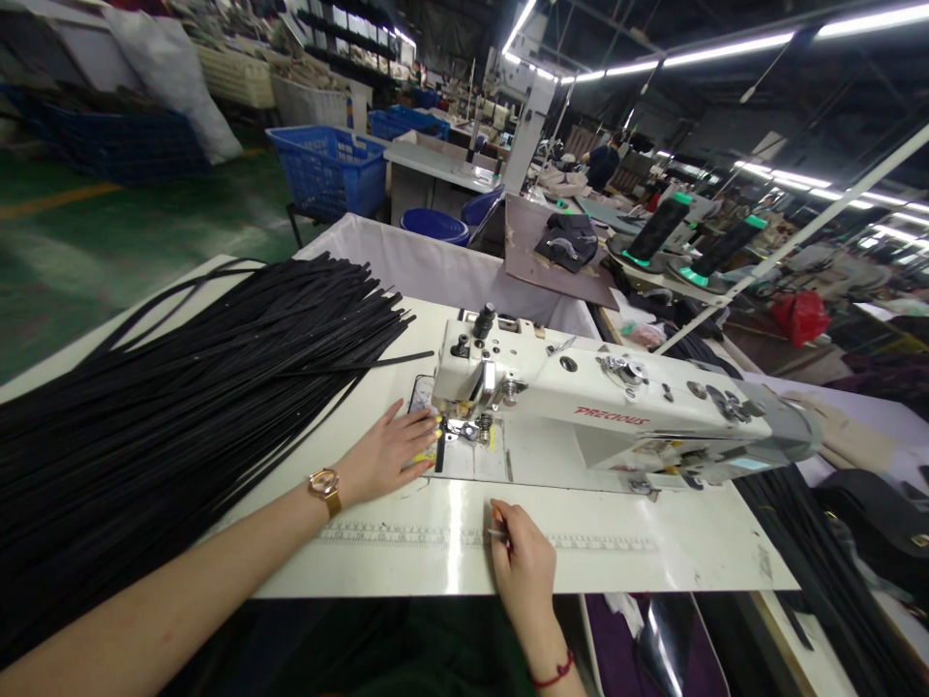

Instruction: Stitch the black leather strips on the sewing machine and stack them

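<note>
My left hand lies with fingers stretched out on the white table beside the presser foot of a sewing machine. Its fingertips are by a short dark strip at the needle plate; whether they press on it I cannot tell. Closer to the table's front edge, my right hand is closed above the printed ruler scale. A small light sliver shows between its thumb and fingers, too small to name. A large bundle of black straps is spread left of my left hand, one strap end reaching toward the machine head.
Behind the table stand a blue crate and a round blue stool. Two black thread cones are at the back right. More black straps hang at the right, near a black bag.
</note>
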`<state>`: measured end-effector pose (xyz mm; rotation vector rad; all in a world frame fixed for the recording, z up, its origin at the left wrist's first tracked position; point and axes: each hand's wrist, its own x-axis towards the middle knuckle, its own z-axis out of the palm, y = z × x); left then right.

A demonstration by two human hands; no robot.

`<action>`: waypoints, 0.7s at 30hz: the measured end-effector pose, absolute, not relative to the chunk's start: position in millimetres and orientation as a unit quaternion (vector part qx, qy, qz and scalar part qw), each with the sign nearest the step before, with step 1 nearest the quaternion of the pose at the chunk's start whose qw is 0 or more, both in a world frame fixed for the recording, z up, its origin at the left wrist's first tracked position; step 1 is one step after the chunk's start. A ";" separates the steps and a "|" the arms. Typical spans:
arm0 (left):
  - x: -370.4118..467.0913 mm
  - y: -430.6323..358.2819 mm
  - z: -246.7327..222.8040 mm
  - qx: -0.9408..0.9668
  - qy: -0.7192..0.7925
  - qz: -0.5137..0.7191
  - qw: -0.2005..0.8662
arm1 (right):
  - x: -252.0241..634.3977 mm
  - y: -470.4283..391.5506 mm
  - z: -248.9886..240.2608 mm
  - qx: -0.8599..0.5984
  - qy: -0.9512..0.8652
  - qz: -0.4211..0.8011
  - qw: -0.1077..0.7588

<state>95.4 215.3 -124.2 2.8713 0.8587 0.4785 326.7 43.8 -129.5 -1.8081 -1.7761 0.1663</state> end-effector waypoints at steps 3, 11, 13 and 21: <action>95.9 215.5 -126.0 0.944 0.282 0.163 0.055 | 326.4 44.5 -130.6 -0.672 -0.671 0.051 0.308; 97.2 214.8 -123.4 0.939 0.299 0.155 0.075 | 325.1 44.1 -130.4 -0.669 -0.677 0.036 0.304; 97.6 215.4 -122.3 0.938 0.303 0.147 0.075 | 324.7 44.0 -129.9 -0.669 -0.679 0.032 0.301; 100.7 219.9 -122.6 0.938 0.318 0.120 0.063 | 324.3 44.9 -128.9 -0.672 -0.682 0.034 0.286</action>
